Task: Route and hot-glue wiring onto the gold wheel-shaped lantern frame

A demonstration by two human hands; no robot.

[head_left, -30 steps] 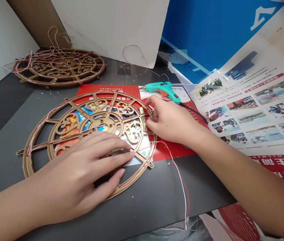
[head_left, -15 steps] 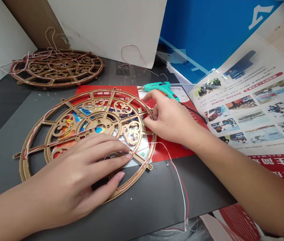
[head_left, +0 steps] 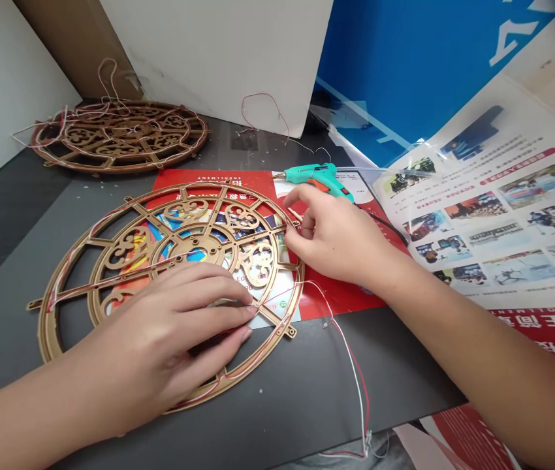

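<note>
A round bronze-coloured openwork frame, with scroll ornaments and spokes, lies on the desk. Thin red and white wire runs along its grooves and loops off the right side over the desk's front edge. My left hand rests across the frame's lower middle. Its fingertips are closed at a spoke junction, where a strand of the wire emerges. My right hand has thumb and index finger closed around the frame's right rim. A small pale stick-like piece shows between those fingers; I cannot make out what it is.
A teal glue gun lies behind my right hand. A second bronze frame with tangled wire sits at the back left. Red printed sheets lie under the frame. A large printed poster leans at the right; a white panel stands behind.
My left thumb has moved up toward the other fingertips. The frame has turned or shifted slightly under my hands. The whole view has also shifted a little.
</note>
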